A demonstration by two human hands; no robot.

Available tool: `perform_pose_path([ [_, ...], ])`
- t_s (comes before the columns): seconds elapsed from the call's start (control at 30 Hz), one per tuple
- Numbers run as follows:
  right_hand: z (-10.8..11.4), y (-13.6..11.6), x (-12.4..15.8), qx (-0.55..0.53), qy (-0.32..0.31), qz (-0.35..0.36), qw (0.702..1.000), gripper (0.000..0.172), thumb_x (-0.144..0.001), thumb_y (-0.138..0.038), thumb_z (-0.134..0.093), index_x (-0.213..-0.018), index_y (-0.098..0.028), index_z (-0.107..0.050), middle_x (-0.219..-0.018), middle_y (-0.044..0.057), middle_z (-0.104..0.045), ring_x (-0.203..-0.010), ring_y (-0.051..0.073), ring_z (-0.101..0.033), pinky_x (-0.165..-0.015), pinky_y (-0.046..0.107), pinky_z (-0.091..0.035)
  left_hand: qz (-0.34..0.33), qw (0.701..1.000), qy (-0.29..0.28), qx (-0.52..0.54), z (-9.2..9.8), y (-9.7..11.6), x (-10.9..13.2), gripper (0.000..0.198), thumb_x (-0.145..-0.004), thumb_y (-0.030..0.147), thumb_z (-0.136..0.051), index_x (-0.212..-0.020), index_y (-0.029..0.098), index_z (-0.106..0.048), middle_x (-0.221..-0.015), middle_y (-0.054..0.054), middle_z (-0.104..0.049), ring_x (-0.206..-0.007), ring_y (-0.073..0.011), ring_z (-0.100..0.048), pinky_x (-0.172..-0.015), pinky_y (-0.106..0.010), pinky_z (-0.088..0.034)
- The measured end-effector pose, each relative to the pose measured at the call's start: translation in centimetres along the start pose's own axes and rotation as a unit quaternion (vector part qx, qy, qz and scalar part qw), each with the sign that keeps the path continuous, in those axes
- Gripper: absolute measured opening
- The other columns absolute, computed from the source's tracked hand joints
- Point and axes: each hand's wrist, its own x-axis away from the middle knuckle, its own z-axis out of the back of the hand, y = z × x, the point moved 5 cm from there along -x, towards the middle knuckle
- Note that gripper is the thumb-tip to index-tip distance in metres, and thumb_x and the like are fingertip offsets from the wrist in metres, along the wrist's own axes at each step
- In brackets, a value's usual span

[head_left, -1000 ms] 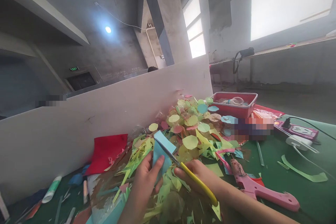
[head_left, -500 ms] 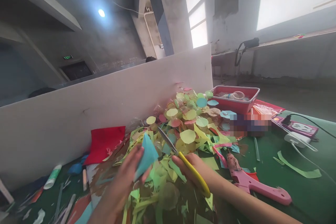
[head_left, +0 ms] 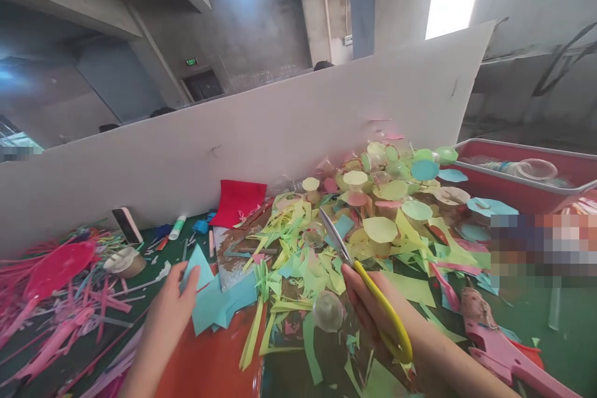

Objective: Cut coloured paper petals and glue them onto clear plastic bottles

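Note:
My right hand (head_left: 368, 305) grips yellow-handled scissors (head_left: 373, 292), their closed metal blades pointing up and left over a heap of paper scraps (head_left: 303, 249). To the left, my left hand (head_left: 175, 305) pinches a piece of light blue paper (head_left: 209, 301) that lies over an orange sheet (head_left: 209, 360). Behind the scraps lies a pile of small clear cups topped with coloured paper circles (head_left: 387, 193). One clear cup (head_left: 328, 311) lies on its side between my hands.
A white board (head_left: 233, 143) stands along the table's far side. A red tray (head_left: 527, 177) with cups is at the right, a pink glue gun (head_left: 504, 348) at the lower right. Pink strips (head_left: 51, 298), a phone (head_left: 127, 225), a glue stick (head_left: 177, 227) and red paper (head_left: 240, 202) lie left.
The view has swung left. My left hand has carried the blue paper left and down onto the orange sheet, away from the scissors. My right hand still holds the scissors.

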Motion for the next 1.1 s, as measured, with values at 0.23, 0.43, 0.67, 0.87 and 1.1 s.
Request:
perform_pose_path([
  [0.23,-0.2,0.2,0.1,0.018,-0.003,0.020,1.000,0.061,-0.084,-0.075,-0.032,-0.053,-0.022,-0.039,-0.029,-0.007,-0.034,-0.028,0.009,-0.036,-0.037,0.021,-0.033,-0.092,0.969,0.001,-0.230,-4.9,-2.1,2.8,0.048,-0.095,0.035,-0.022,-0.128,0.014,-0.051,-0.118,-0.019,-0.060,-0.082,-0.0280,-0.066,-0.056,-0.033,-0.044],
  [0.43,0.0,0.3,0.1,0.016,0.003,0.025,1.000,0.063,-0.082,-0.076,-0.033,-0.048,-0.023,-0.035,-0.029,-0.006,-0.033,-0.028,0.009,-0.034,-0.039,0.022,-0.035,-0.103,0.912,0.052,-0.393,-3.2,-1.1,4.3,0.050,-0.098,0.029,-0.019,-0.130,0.013,-0.053,-0.101,-0.015,-0.061,-0.082,-0.0284,-0.064,-0.064,-0.033,-0.043],
  [0.67,0.0,1.1,-0.3,0.005,0.008,-0.001,1.000,0.063,-0.081,-0.078,-0.035,-0.050,-0.022,-0.037,-0.030,-0.006,-0.034,-0.029,0.008,-0.034,-0.037,0.021,-0.033,-0.105,0.895,0.005,-0.433,-3.1,-1.3,4.7,0.047,-0.096,0.026,-0.025,-0.119,0.012,-0.063,-0.104,-0.016,-0.064,-0.091,-0.0286,-0.061,-0.075,-0.033,-0.044],
  [0.87,-0.2,1.9,-0.8,-0.019,0.004,-0.002,1.000,0.062,-0.084,-0.074,-0.036,-0.050,-0.022,-0.038,-0.029,-0.006,-0.034,-0.028,0.008,-0.033,-0.037,0.020,-0.031,-0.134,0.904,0.007,-0.407,-3.7,-0.8,5.2,0.042,-0.091,0.018,-0.031,-0.112,0.009,-0.066,-0.108,-0.020,-0.064,-0.091,-0.0294,-0.058,-0.077,-0.037,-0.044],
  [1.1,-0.7,2.4,-1.0,-0.023,-0.003,-0.017,1.000,0.060,-0.078,-0.080,-0.034,-0.054,-0.024,-0.033,-0.029,-0.008,-0.031,-0.025,0.009,-0.034,-0.030,0.021,-0.028,-0.157,0.915,0.025,-0.371,-4.3,-0.5,5.5,0.050,-0.095,0.028,-0.028,-0.129,0.004,-0.055,-0.099,-0.022,-0.066,-0.089,-0.0327,-0.059,-0.074,-0.039,-0.046],
])
